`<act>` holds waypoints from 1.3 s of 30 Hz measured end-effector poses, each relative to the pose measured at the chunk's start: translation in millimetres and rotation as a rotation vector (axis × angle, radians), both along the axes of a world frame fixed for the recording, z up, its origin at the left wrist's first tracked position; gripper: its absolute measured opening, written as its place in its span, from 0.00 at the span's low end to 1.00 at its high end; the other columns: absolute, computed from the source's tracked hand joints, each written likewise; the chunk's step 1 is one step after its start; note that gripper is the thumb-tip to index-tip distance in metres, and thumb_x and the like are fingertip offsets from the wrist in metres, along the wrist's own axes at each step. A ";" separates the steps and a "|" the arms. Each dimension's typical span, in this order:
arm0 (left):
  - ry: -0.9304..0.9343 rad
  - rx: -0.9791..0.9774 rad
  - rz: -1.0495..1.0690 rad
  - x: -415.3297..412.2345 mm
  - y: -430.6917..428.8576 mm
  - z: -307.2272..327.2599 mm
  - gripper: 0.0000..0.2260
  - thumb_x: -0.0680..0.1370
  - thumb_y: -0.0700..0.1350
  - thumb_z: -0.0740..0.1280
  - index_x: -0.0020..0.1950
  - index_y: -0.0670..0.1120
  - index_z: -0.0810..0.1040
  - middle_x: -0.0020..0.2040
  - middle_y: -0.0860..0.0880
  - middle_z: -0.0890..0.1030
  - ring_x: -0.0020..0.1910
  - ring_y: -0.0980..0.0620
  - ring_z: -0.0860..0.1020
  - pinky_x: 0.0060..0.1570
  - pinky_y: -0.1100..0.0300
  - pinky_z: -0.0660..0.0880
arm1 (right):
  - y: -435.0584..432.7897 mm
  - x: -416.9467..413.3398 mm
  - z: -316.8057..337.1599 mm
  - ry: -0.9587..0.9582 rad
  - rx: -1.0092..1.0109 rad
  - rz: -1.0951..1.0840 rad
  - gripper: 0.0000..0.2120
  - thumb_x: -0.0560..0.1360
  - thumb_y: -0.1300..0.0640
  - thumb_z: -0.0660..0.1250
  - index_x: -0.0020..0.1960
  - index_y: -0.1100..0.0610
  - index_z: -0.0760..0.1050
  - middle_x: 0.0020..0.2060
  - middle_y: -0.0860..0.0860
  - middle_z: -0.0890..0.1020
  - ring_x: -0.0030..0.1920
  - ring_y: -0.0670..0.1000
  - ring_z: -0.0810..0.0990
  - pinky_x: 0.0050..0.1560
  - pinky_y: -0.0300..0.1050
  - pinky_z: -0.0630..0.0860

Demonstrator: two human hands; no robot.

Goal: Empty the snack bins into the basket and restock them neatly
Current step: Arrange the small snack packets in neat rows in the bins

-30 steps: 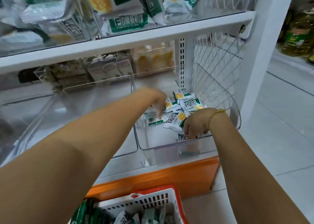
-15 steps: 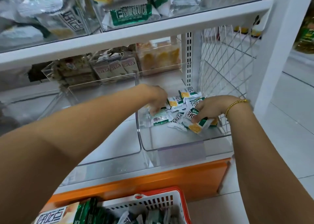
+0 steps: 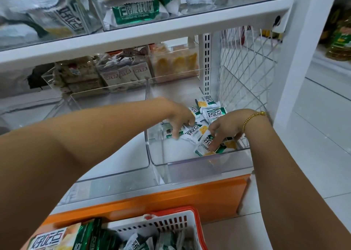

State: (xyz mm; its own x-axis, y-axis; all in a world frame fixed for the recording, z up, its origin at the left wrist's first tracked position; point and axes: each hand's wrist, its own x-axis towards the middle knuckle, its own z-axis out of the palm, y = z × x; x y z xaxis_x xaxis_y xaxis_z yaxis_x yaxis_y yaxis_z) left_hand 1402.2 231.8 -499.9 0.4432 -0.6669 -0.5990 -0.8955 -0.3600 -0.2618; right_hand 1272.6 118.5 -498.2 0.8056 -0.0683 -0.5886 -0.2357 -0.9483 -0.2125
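Since the earlier frame the right hand (image 3: 226, 128) has drawn back toward the front wall of the right bin (image 3: 199, 164), dragging one packet with it. The left hand (image 3: 180, 116) has kept its place over the pile.

The white shelf (image 3: 133, 39) crosses the upper half of the frame. The right bin sits under it at centre right. Beside it, at centre left, the left bin (image 3: 114, 170) shows nothing inside. The basket (image 3: 171, 225) stands at the bottom edge, below the shelf front, already holding green and white snacks.

The remaining packets (image 3: 210, 113) lie in a loose heap in the back half of the right bin, so emptying looks nearly done here and restocking has not begun. The right hand's fingers (image 3: 214, 145) curl over the front packet (image 3: 207, 147) and grip it near the bin's front right corner. The left hand's fingers (image 3: 175, 134) bend down onto a packet at the heap's near edge, but whether they pinch it or only rake it cannot be told.

To do this step well, each hand should gather several packets together rather than one at a time. It should then lift them clear of the bin's front wall before swinging down to the basket. The wrappers look slippery and soft, so a firm but gentle hold would avoid drops or crushed biscuits.
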 end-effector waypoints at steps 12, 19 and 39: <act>0.355 -0.233 0.536 -7.1 -38.3 -32.6 0.13 0.79 0.44 0.63 0.34 0.45 0.66 0.27 0.50 0.66 0.27 0.52 0.63 0.30 0.63 0.66 | -2.9 -3.5 2.6 -0.004 0.076 -0.052 0.28 0.64 0.45 0.78 0.57 0.58 0.76 0.55 0.58 0.80 0.47 0.62 0.81 0.49 0.54 0.77; 0.210 -0.260 0.424 -2.1 -29.5 -6.8 0.19 0.72 0.53 0.73 0.50 0.39 0.75 0.44 0.47 0.75 0.38 0.50 0.75 0.34 0.63 0.74 | -4.7 -4.8 5.2 -0.001 0.089 -0.039 0.19 0.67 0.47 0.77 0.48 0.57 0.75 0.51 0.57 0.80 0.43 0.62 0.81 0.45 0.53 0.77; 0.044 -0.056 0.416 -0.2 -2.1 -3.1 0.43 0.64 0.63 0.76 0.70 0.39 0.68 0.64 0.44 0.75 0.57 0.44 0.76 0.58 0.50 0.76 | -7.1 -14.9 14.7 -0.216 0.104 -0.047 0.17 0.68 0.47 0.76 0.43 0.56 0.72 0.39 0.51 0.78 0.24 0.42 0.75 0.48 0.45 0.73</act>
State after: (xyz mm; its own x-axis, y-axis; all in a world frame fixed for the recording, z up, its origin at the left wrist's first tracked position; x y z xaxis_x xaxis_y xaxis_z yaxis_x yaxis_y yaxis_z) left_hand 1402.0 229.7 -503.0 0.6564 -0.4688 -0.5911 -0.6808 -0.7056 -0.1964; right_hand 1257.7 111.4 -483.5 0.9110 -0.0567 -0.4085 -0.2176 -0.9075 -0.3592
